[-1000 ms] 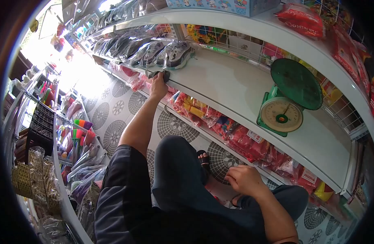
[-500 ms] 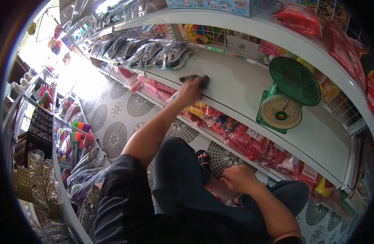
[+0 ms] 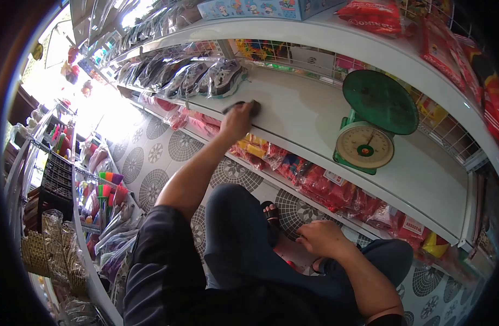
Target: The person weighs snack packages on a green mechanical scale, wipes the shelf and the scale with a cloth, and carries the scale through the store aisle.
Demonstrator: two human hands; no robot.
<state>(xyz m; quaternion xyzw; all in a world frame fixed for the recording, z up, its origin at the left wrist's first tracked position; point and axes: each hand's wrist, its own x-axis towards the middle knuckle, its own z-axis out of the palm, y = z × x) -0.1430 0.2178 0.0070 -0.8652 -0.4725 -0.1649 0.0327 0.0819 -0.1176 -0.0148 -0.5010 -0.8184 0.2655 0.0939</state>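
Note:
My left hand reaches out to the white shelf board. It is closed on a dark cloth, bunched up and pressed to the board near its front edge. Just beyond the cloth lie shoes in clear plastic bags. A green dial scale with a round green pan stands on the same board, to the right of the cloth. My right hand hangs near my bent knee, fingers loosely curled, with nothing seen in it.
Below the board is a row of red bagged goods. An upper shelf carries a blue patterned box and red packets. On my left, a rack holds a black basket and colourful wrapped items. The floor is patterned tile.
My left hand and the cloth have moved slightly left along the board, towards the bagged shoes. The view has shifted a little. My right hand stays by my knee.

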